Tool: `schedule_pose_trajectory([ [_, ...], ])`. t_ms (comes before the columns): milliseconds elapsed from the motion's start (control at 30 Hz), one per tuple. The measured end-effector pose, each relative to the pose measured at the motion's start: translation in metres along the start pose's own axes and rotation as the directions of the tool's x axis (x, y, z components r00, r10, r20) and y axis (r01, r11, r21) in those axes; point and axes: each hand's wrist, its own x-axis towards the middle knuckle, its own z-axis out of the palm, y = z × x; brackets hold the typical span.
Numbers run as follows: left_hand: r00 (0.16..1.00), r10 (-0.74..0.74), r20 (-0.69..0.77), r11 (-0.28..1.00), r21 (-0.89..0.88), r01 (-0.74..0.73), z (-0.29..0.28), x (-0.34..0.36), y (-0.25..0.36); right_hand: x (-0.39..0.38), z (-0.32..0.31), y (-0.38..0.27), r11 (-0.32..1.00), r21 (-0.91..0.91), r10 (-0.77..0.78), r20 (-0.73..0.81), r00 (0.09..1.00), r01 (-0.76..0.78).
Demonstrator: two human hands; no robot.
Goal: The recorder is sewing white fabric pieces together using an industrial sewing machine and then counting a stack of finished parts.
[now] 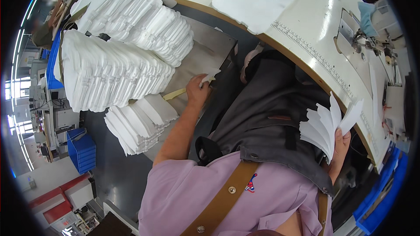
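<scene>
My left hand (199, 89) is over a grey metal surface (205, 39), beside the stacks of white fabric. Its fingers are closed on a small white piece (211, 75) that sticks out past them. A pale yellow strip (175, 94) lies just beside this hand, partly hidden by it. Beside my lap, at the table's edge, my right hand (340, 142) grips a bunch of white fabric pieces (321, 124) that fan out above the thumb. Whether these are cloth or a stiffer sheet is hard to tell.
Tall stacks of white fabric pieces (113, 70) stand on the left, with a lower pile (140, 124) nearer me. The curved white table (306, 30) carries a flat white piece (256, 0) and a sewing machine (380, 35). Blue crates (82, 150) stand at far left and lower right.
</scene>
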Motion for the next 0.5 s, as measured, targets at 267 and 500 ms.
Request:
schedule_pose_trajectory([
  [267,0.672,-0.609,0.420,-0.072,-0.874,0.481,-0.023,0.032,-0.005,-0.002,0.008,-0.003,1.000,0.009,-0.029,-0.004,1.000,0.029],
  [500,0.697,-0.580,0.422,-0.134,-0.893,0.429,-0.028,0.034,-0.004,-0.002,0.007,-0.002,0.999,0.045,0.021,-0.004,1.000,-0.021],
])
